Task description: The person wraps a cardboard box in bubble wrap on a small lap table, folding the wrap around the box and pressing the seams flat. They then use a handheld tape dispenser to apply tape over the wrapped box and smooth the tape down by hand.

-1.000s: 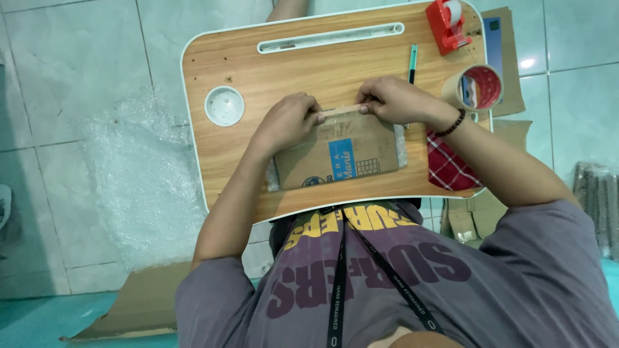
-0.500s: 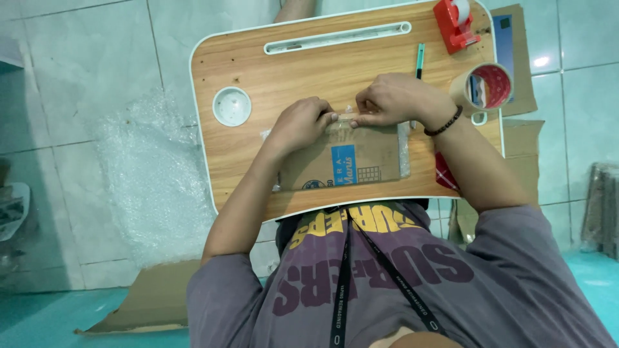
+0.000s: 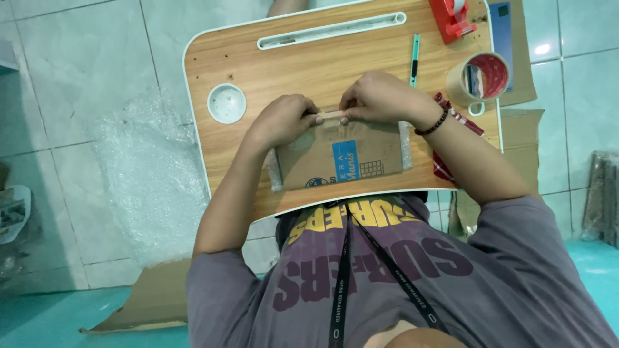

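Observation:
A flat brown cardboard parcel (image 3: 335, 158) with a blue printed patch lies on a small wooden lap table (image 3: 309, 64), with bubble wrap showing at both its ends. My left hand (image 3: 280, 119) and my right hand (image 3: 380, 96) meet at the parcel's far edge. The fingertips of both press a strip of tan tape (image 3: 329, 115) down along that edge. A dark bead bracelet (image 3: 432, 122) circles my right wrist.
On the table: a white round cup recess (image 3: 226, 103), a long white slot (image 3: 332, 30), a green pen-like cutter (image 3: 414, 59), a red tape dispenser (image 3: 452, 17), a tape roll (image 3: 479, 78). Bubble wrap (image 3: 142, 167) and flat cardboard (image 3: 148, 299) lie on the tiled floor.
The view has shifted, so the table sits further right and higher in frame. Both hands stay at the parcel's far edge, pressing the tape strip, their fingertips now closer together.

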